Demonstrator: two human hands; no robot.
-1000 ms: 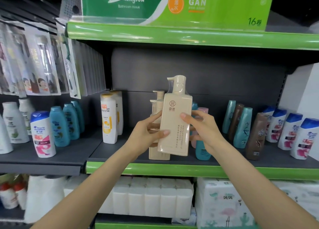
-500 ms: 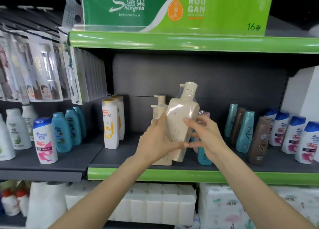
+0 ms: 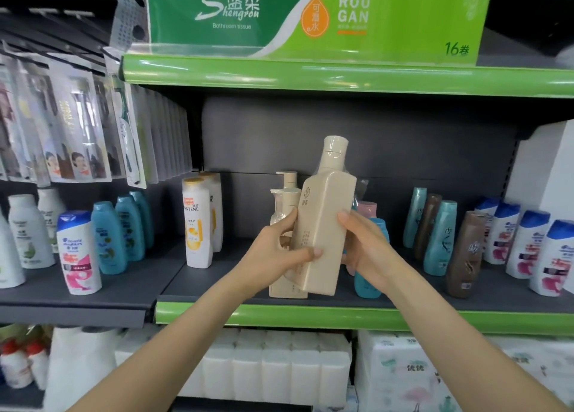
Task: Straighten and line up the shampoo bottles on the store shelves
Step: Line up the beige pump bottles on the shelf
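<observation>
You had both hands on the beige pump bottle point(image 3: 323, 234), w/ it held up off the shelf point(image 3: 310, 313) and tilted, top leaning to the right. Your left hand point(image 3: 276, 256) was wrapped round the bottle's left edge, thumb across the front low down, fingers behind. Your right hand point(image 3: 366, 250) gripped the right side, thumb tip pressed on the side face, fingers behind the bottle. The bottle's corner faced you, so the label side was angled to the left.

Just behind your left hand stood two more beige pump bottles point(image 3: 287, 200), upright, one behind the other, partly hidden by the held one. Behind your right hand were a pink-capped bottle point(image 3: 368, 209) and a blue bottle point(image 3: 368, 284), both mostly covered by the wrist. Left of your left hand, apart from it, the white Pantene bottles point(image 3: 197, 222) stood upright. Right of your right hand, teal and brown bottles point(image 3: 441, 234) stood in a loose row, then white blue-capped ones point(image 3: 528, 244) further out.
</observation>
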